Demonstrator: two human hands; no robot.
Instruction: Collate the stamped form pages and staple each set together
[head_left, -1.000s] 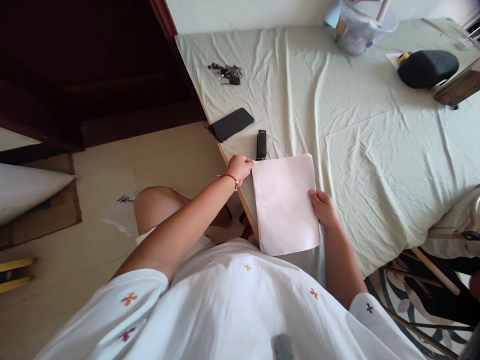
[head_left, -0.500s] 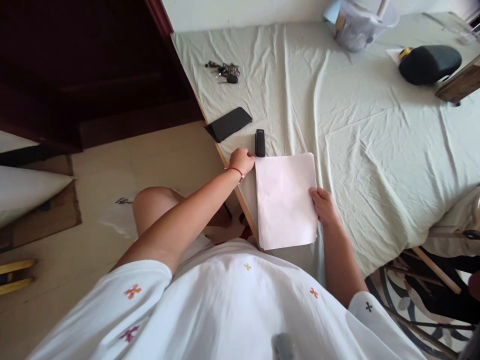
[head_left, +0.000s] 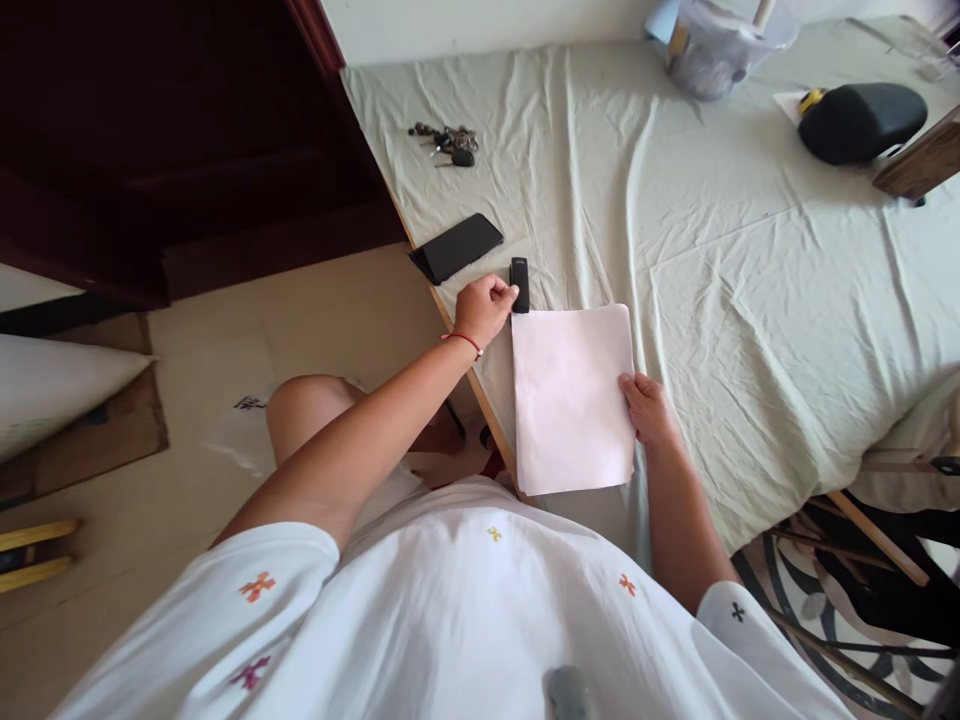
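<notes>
A stack of pale, blank paper sheets lies near the table's left edge, its upper left corner meeting the lower end of a small black stapler. My left hand is closed, with its thumb and fingertips pinched against the stapler's left side. On the right edge of the paper, my right hand grips the stack, thumb on top and the other fingers hidden underneath.
A black phone rests by the table's left edge, with a bunch of keys beyond it. Farther right are a clear plastic bucket and a black rounded object. A wrinkled light green cloth covers the table.
My left hand has moved up from the paper's upper left corner to the side of the stapler. My right hand and the paper have hardly moved.
</notes>
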